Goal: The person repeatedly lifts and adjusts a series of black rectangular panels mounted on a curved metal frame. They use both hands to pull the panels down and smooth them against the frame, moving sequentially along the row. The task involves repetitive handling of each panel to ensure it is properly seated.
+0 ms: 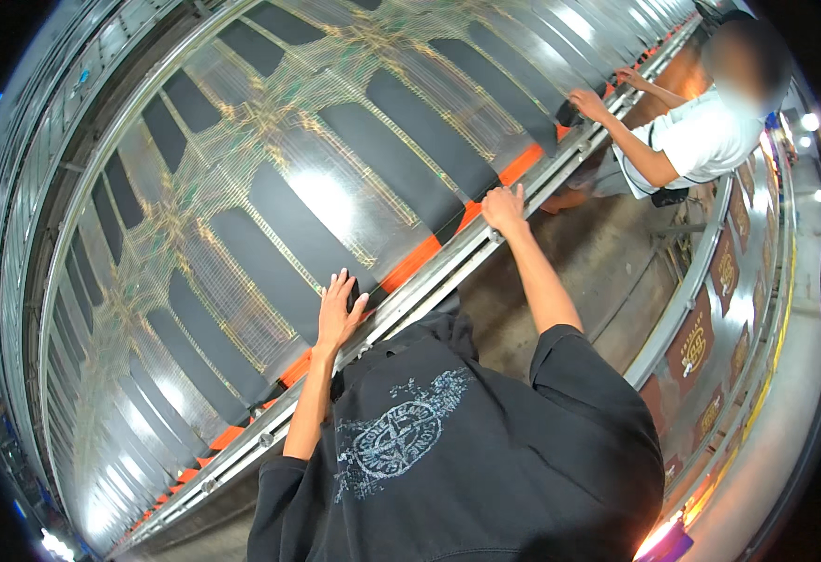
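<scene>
A long, glossy table [317,201] slants from lower left to upper right, bearing rows of dark fabric-like panels [377,150] among fine yellow and green lines. My left hand [337,318] lies at the near edge by one panel's end, fingers stretched and thumb apart. Something dark shows between that thumb and the fingers; I cannot tell whether it is held. Further right, my right hand [506,211] is closed at the edge beside an orange strip [520,166], its thumb sticking up. What its curled fingers grip, if anything, is hidden.
A metal rail [429,288] with bolts runs along the near side. At the upper right a person in a white shirt [710,140] works at the same table, hands on its edge. Behind me stands another long table [696,347] with brown printed panels.
</scene>
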Action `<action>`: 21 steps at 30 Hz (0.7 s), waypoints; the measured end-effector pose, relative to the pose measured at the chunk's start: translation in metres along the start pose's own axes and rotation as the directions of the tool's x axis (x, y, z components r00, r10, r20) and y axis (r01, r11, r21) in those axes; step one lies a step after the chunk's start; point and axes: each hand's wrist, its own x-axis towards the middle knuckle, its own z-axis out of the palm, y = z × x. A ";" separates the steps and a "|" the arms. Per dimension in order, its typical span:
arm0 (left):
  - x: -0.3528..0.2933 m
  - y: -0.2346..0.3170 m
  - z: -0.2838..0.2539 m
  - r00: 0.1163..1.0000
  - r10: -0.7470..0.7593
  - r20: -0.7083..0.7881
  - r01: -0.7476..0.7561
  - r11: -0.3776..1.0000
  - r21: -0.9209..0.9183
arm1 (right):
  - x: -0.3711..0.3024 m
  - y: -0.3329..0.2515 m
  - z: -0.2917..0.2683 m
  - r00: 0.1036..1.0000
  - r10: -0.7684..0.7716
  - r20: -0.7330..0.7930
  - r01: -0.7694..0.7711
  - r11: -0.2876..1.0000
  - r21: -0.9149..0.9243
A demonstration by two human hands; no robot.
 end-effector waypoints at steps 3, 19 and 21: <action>-0.009 -0.005 -0.012 0.998 -0.058 -0.039 0.057 0.997 -0.044 | 0.011 0.004 0.012 0.986 -0.095 0.136 0.094 0.996 0.012; -0.305 -0.011 0.079 0.133 -0.907 -0.400 0.614 0.392 -0.685 | -0.194 -0.252 -0.008 0.314 -0.898 0.308 0.806 0.424 0.414; -0.385 -0.020 0.155 0.116 -0.980 -0.165 0.688 0.199 -0.698 | -0.234 -0.278 -0.005 0.178 -0.927 0.329 0.826 0.323 0.462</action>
